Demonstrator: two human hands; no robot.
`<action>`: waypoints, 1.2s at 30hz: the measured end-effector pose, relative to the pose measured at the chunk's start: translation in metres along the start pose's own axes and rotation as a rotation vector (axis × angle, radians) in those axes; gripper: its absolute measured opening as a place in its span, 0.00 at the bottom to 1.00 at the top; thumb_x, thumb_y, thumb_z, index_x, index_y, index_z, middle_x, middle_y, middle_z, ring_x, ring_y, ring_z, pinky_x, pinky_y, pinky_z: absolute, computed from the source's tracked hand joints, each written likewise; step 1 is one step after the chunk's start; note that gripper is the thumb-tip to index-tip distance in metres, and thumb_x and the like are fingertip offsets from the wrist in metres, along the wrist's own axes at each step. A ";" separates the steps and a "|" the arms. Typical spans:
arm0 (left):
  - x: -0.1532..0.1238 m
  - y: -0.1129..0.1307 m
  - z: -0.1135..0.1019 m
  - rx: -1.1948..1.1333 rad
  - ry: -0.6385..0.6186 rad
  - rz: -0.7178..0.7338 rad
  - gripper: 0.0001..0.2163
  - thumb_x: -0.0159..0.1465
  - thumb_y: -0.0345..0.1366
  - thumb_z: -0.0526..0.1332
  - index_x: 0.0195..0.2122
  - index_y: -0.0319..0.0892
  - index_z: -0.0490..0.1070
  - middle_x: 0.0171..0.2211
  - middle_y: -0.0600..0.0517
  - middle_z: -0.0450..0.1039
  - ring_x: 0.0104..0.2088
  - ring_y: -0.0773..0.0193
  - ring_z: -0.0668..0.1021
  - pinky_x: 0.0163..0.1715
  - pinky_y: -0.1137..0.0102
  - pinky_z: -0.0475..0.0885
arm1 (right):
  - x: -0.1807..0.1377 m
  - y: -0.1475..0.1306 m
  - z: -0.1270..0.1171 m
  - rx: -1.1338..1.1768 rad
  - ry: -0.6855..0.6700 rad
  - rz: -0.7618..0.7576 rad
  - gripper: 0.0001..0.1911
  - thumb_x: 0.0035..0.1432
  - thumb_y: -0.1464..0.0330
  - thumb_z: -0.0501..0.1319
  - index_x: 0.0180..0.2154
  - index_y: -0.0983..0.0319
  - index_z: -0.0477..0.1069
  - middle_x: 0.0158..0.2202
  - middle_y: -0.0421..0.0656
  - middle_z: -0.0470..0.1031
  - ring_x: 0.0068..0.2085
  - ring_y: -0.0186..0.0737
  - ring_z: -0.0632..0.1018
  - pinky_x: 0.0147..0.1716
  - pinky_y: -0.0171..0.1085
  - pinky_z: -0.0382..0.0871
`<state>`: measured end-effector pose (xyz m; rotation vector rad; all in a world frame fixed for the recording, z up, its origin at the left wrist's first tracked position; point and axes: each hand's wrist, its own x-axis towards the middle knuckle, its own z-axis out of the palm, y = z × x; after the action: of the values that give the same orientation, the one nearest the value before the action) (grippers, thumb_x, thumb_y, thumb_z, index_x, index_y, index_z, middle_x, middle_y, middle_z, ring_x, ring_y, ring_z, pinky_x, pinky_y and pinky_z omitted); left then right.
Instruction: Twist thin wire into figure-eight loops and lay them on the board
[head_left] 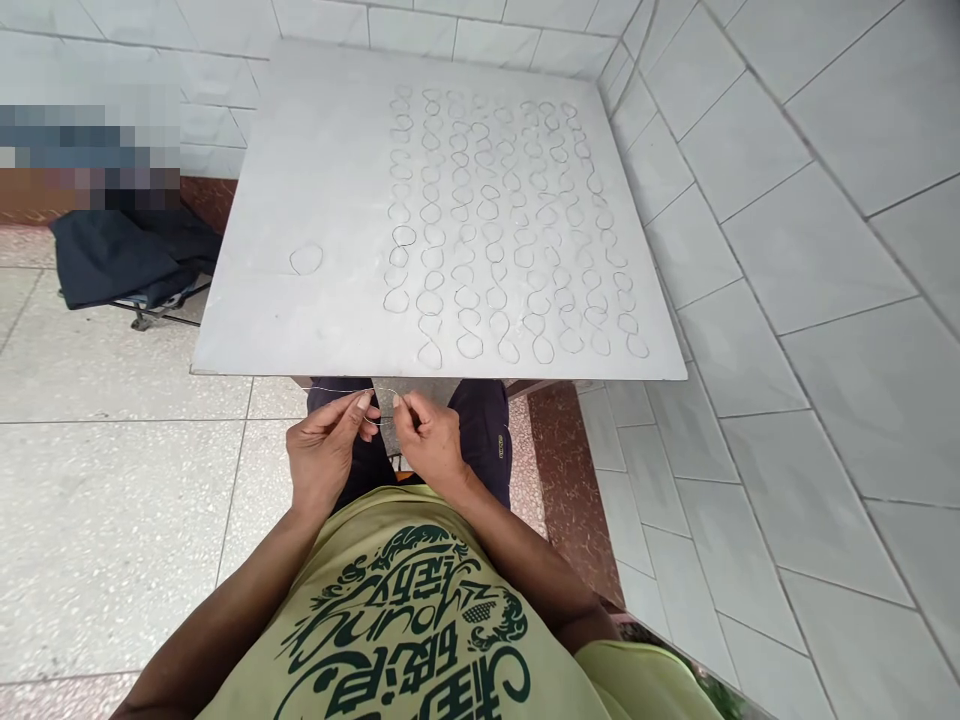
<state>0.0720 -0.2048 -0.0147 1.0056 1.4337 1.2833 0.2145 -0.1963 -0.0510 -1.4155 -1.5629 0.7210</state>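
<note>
My left hand (pixel 324 452) and my right hand (pixel 427 438) are close together just below the near edge of a white board (pixel 255 320). Both pinch a thin piece of wire (pixel 346 390) that runs between the fingertips and sticks out to the left. On the board lie several rows of small wire loops (pixel 502 220) bent into figure-eight shapes, filling its right half. A single round wire loop (pixel 306 259) lies alone on the board's left part.
A white tiled wall (pixel 810 250) rises close on the right. A dark cloth (pixel 127 255) lies over a low frame on the speckled floor (pixel 112 480) at the left. Reddish floor tiles (pixel 566 480) show under the board.
</note>
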 end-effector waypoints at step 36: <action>0.001 -0.009 -0.002 -0.165 -0.287 -0.273 0.10 0.57 0.43 0.75 0.33 0.41 0.83 0.21 0.53 0.70 0.19 0.72 0.64 0.18 0.72 0.54 | -0.007 0.004 -0.045 0.467 -0.617 0.148 0.17 0.71 0.54 0.57 0.34 0.59 0.67 0.19 0.32 0.71 0.19 0.29 0.67 0.23 0.30 0.62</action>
<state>0.0697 -0.2055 -0.0241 0.8146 1.1781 0.9962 0.2562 -0.2086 -0.0364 -1.0066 -1.5888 1.6103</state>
